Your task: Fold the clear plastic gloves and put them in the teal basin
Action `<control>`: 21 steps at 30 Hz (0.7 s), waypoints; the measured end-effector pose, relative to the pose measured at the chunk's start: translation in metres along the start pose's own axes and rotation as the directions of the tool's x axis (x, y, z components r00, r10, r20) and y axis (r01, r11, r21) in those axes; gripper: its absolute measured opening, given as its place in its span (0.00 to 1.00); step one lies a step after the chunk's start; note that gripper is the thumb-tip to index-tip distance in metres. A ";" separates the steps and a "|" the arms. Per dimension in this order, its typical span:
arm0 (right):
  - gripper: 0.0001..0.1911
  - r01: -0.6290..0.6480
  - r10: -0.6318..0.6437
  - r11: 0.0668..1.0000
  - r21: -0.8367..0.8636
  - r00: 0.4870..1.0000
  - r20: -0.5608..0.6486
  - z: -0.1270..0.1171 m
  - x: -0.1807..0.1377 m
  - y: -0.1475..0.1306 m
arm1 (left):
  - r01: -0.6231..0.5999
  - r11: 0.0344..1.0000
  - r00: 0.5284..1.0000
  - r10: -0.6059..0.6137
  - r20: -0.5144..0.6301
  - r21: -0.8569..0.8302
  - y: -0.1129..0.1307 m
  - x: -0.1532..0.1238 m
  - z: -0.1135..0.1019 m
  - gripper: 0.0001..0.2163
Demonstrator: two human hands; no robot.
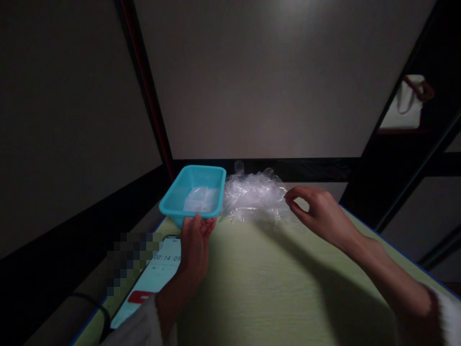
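Note:
A light-blue plastic basin (173, 196) sits at the far left of the table, with a flat, whitish translucent piece (200, 199) on its bottom. My left hand (195, 242) is at the basin's front rim, its fingers curled against the wall just under the edge. Beside the basin, to its right, lies a crumpled heap of clear disposable plastic gloves (254, 192), with rounded finger ends sticking up at the back. At the heap's right edge my right hand (317, 211) is closed in a pinch, thumb against forefinger. Whatever is between those fingertips is too fine to make out.
A phone (160, 269) showing a running timer lies left of my left forearm, near a dark cable (95, 302). The pale green table (252, 278) has a blue edge. Behind it stands a grey panel (259, 96); a white bag (405, 103) rests on a shelf at right.

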State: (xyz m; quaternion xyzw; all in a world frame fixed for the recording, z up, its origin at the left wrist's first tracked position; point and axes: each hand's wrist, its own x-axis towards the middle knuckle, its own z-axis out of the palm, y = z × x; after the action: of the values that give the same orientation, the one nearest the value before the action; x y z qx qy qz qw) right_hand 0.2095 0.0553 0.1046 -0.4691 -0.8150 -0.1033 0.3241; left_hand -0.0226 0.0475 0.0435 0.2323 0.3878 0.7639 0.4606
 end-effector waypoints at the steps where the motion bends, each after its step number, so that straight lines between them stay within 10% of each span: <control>1: 0.09 0.003 -0.003 1.000 -0.002 1.000 0.011 0.001 0.000 0.000 | 0.004 1.000 1.000 -0.004 -0.012 0.005 0.000 0.002 0.000 0.08; 21: 0.10 -0.018 0.039 0.993 -0.117 0.983 0.178 0.022 -0.002 0.009 | 0.057 0.998 0.994 -0.054 -0.092 0.031 -0.002 0.025 0.000 0.10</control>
State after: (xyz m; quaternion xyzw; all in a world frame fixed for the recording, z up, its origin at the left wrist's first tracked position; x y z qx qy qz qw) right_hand 0.2079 0.0687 0.0851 -0.5059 -0.8269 -0.1026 0.2229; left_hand -0.0333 0.0703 0.0417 0.1941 0.4276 0.7540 0.4593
